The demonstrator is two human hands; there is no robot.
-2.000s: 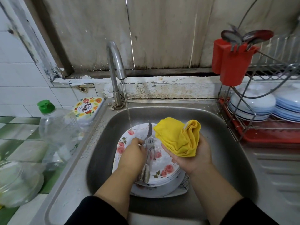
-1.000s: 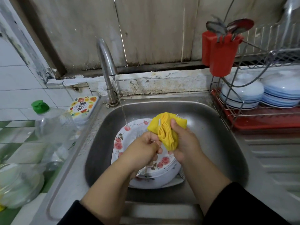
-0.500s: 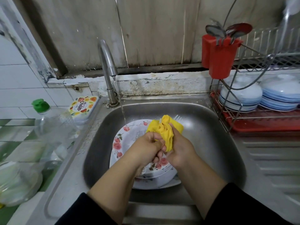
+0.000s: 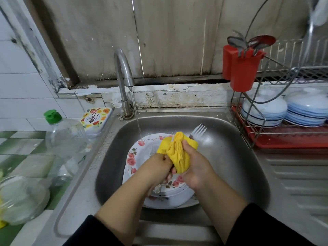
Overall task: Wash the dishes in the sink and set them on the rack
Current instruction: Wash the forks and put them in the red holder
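Hands meet over the sink [image 4: 230,157]: my right hand [image 4: 197,167] has its grip closed round the yellow cloth [image 4: 177,153], which is wrapped over a fork [image 4: 199,131] whose tines poke out behind it. My left hand [image 4: 158,167] grips the cutlery handles below. Floral plates [image 4: 134,162] lie stacked under the running tap [image 4: 123,71]; the rack [image 4: 284,139] stands to the right.

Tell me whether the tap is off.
No: a thin stream runs from the tap onto the top plate in the sink.
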